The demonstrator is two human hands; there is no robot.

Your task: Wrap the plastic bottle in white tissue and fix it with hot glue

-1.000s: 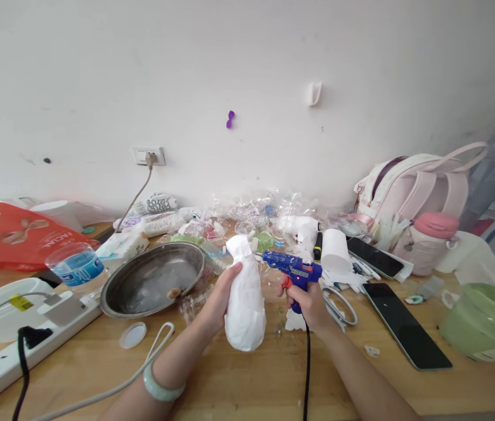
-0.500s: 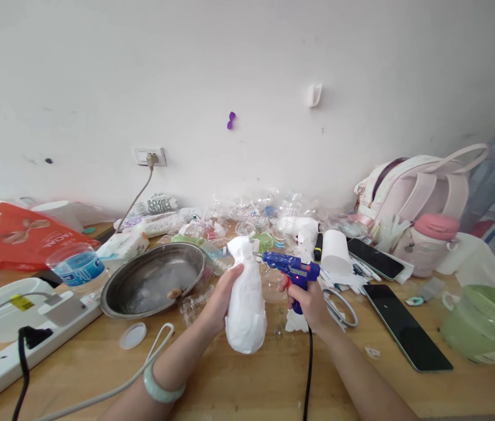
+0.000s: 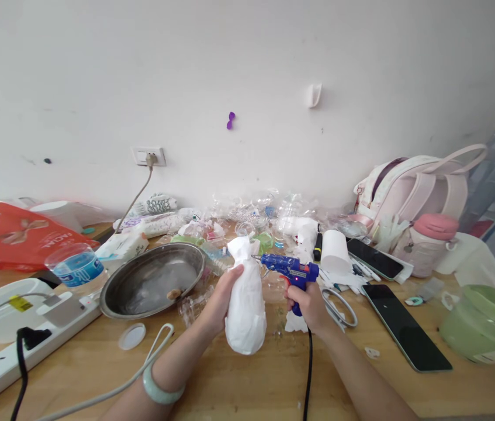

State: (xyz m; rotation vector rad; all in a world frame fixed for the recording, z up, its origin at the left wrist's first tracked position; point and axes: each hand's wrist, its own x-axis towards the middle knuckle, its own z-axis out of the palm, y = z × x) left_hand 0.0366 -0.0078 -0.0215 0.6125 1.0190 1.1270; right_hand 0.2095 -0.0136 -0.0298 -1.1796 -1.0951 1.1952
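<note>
My left hand point(image 3: 217, 302) is wrapped round a bottle-shaped object covered in white paper point(image 3: 245, 304), held upright above the wooden table point(image 3: 247, 380). My right hand point(image 3: 309, 305) grips a blue hot glue gun point(image 3: 291, 270); its black cord point(image 3: 307, 374) trails toward me. The gun's nozzle touches the white wrapping near its narrow neck. A pale green bangle point(image 3: 159, 388) sits on my left wrist.
A steel bowl point(image 3: 153, 284) lies left of the hands, beside a white power strip point(image 3: 14, 351) and a water bottle point(image 3: 78, 268). Scissors point(image 3: 340, 307), a white roll point(image 3: 333, 252), two phones point(image 3: 405, 324) point(image 3: 374, 257), a pink backpack point(image 3: 418, 190) and a green bowl point(image 3: 486, 321) are to the right. Clear plastic scraps line the wall.
The glue gun has moved left, bringing its nozzle up against the neck of the white-wrapped object. My left hand has held the object nearly still.
</note>
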